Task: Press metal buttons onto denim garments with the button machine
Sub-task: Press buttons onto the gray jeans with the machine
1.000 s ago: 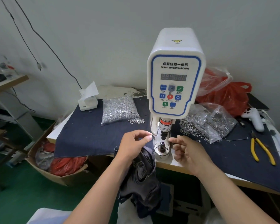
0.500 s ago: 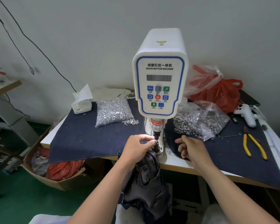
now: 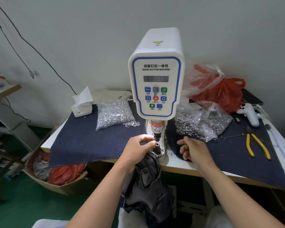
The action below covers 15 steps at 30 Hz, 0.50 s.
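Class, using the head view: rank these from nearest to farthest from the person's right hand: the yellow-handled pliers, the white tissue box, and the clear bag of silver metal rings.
1. Clear bag of silver metal rings: just beyond the right hand.
2. Yellow-handled pliers: farther right, on the denim cloth.
3. White tissue box: far left, past the machine.

Yellow pliers [image 3: 257,146], tissue box [image 3: 82,107], white controller [image 3: 250,113] on table [image 3: 176,167]

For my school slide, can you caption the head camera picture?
Left hand pinches something small at the button machine die while dark denim hangs below.
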Available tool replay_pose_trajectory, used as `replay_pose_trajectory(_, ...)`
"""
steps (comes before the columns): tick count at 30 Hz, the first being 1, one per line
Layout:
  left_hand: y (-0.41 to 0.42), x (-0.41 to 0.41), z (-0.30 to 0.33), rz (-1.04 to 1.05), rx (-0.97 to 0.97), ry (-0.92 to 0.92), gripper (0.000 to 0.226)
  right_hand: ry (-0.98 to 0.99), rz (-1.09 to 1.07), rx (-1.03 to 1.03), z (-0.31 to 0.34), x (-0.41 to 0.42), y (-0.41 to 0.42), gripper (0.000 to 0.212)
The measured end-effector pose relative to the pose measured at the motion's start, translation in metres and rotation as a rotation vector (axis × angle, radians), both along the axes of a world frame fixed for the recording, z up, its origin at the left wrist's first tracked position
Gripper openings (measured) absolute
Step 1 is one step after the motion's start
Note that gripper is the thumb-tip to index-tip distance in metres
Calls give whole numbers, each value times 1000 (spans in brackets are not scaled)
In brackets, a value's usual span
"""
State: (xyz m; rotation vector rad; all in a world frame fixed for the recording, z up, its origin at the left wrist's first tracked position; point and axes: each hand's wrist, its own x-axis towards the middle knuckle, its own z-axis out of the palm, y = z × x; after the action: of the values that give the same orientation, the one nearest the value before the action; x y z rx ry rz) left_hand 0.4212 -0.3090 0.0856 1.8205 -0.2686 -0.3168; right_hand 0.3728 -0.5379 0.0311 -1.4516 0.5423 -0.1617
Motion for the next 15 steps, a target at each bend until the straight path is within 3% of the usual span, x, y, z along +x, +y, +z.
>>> replay_pose_trajectory(5,10,1,4,154,-153,217,29,-81,41,-118,14,-14,10,31)
replay_pose_trajectory(9,14,-4,6,219,-414,409,29,-279,346,-450,29,-41,34,6)
replay_pose_trajectory(10,13,-6,8,223,-477,445,28,-265,449,-509,31,-46,41,11)
replay_pose_trajectory(13,10,-10,13,155,-591,487,23,-107,724,-511,33,-51,55,67)
replay_pose_trajectory(15,8,-13,15,74,-627,496,25,-47,850,-531,38,-51,56,66)
